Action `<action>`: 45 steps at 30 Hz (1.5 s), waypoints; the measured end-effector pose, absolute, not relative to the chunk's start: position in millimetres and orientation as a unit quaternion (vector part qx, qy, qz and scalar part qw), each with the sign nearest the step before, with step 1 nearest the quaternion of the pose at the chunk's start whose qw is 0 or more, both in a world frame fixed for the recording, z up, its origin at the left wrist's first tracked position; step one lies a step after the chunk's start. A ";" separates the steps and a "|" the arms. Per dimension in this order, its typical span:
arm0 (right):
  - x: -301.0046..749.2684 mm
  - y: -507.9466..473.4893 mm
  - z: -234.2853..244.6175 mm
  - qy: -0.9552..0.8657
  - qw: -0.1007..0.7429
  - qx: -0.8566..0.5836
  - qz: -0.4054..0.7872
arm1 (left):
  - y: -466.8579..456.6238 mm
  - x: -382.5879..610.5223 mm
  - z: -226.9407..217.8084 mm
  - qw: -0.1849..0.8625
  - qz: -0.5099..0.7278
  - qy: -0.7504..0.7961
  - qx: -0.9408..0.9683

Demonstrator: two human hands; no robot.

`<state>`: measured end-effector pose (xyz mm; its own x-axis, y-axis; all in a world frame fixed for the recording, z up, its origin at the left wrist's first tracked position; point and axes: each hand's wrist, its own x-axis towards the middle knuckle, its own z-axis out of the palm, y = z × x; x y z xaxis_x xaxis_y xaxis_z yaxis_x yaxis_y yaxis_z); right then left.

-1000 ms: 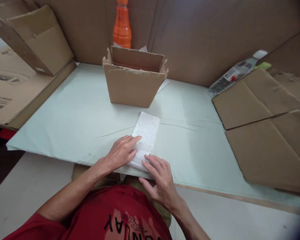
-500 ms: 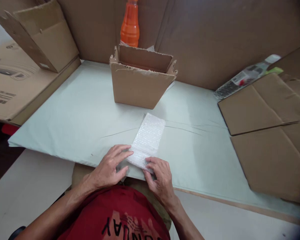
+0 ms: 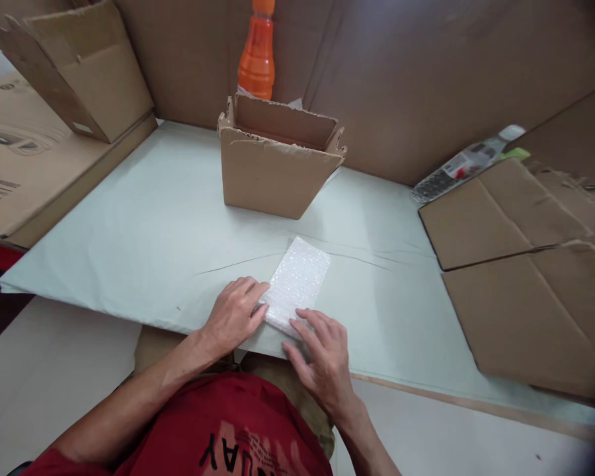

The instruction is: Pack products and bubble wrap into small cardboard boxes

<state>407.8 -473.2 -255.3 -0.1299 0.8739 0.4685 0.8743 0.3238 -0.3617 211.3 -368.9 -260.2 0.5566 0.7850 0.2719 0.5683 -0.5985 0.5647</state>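
A strip of clear bubble wrap (image 3: 300,272) lies slanted on the pale green cloth near the table's front edge, its near end folded over. My left hand (image 3: 238,309) grips the strip's left edge, thumb and fingers close together there. On the near right corner rest the fingertips of my right hand (image 3: 322,347), while its thumb is held apart below the edge. Whether anything is wrapped inside the fold cannot be made out.
An open cardboard box (image 3: 277,175) stands beyond the wrap, with an orange bottle (image 3: 256,63) behind it. Cardboard boxes (image 3: 99,79) sit at the left. Folded cardboard (image 3: 530,311) and a clear bottle (image 3: 463,168) lie at the right.
The left hand has closed on the strip's edge, its thumb drawn up to the fingers. The bubble wrap looks more folded at its near end. The right thumb has come away from the edge.
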 end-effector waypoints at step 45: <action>412.3 -447.4 -256.9 -0.650 0.392 -0.643 0.100 | -391.2 214.8 -253.4 0.581 0.349 0.477 0.560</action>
